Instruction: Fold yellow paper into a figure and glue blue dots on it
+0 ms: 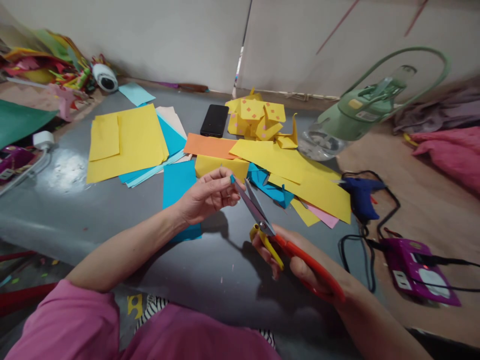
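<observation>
My left hand (210,195) pinches a small piece of blue paper (232,178) between thumb and finger. Close beside it are the slightly parted blades of the scissors (258,212), pointing up and left. My right hand (296,250) is wrapped around their red handle; a yellow part curls by its fingers. Below the left hand lies a blue paper sheet (176,185). Behind the hands are an orange strip (212,146), a folded yellow paper (221,166), blue folded pieces (272,187) and large yellow sheets (318,187).
Yellow paper (138,145) is stacked at left. A black phone (214,120) and yellow dotted paper boxes (257,117) sit at the back. To the right stand a green bottle (360,112), a blue glue gun (362,195) and a purple power strip (420,270) with black cables.
</observation>
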### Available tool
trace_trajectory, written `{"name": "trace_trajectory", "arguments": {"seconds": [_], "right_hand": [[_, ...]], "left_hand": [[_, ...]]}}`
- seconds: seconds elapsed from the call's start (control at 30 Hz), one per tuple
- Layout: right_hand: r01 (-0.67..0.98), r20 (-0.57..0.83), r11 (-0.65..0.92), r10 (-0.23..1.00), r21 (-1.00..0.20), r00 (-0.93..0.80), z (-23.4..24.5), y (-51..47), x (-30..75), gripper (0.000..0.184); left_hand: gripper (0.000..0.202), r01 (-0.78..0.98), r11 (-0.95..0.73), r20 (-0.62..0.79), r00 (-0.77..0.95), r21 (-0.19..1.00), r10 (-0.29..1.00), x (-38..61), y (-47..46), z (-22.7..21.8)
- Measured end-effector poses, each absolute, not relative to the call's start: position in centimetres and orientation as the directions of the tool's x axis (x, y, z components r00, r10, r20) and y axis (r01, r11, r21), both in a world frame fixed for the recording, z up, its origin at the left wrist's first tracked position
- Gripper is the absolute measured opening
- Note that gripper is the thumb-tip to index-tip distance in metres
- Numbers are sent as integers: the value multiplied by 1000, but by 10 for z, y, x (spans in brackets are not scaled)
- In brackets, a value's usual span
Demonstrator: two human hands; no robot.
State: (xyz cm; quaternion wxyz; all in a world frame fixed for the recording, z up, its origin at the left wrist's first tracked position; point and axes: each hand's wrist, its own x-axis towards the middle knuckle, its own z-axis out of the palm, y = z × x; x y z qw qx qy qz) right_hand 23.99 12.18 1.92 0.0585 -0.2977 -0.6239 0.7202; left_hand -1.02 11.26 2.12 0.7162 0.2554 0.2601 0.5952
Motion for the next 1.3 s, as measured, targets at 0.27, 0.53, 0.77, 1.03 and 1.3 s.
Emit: {"name": "trace_trajectory", "arguments": {"seconds": [0.27, 0.53, 0.77, 1.03, 1.3], "right_hand": [[294, -366, -221, 477, -930, -799, 16, 120, 241, 59], [204, -228, -111, 619, -973, -751, 18, 120, 240, 63], [535, 14, 360, 839, -764, -544, 40, 122, 227, 61], [637, 159, 553, 808, -537, -567, 42, 118, 210, 64], [434, 122, 353, 871, -829, -476, 48, 114, 205, 47]], "left_hand": [[35, -675, 150, -41, 176, 723, 984, -10, 111, 20], [24, -449, 13, 16, 62, 893, 998, -7, 108, 21], [25, -360, -107, 118, 7, 927, 993, -2, 101, 25], [19, -469, -215, 226, -33, 857, 973, -2, 103, 19], [28, -358, -150, 172, 31, 922, 985, 1, 100, 23]]}}
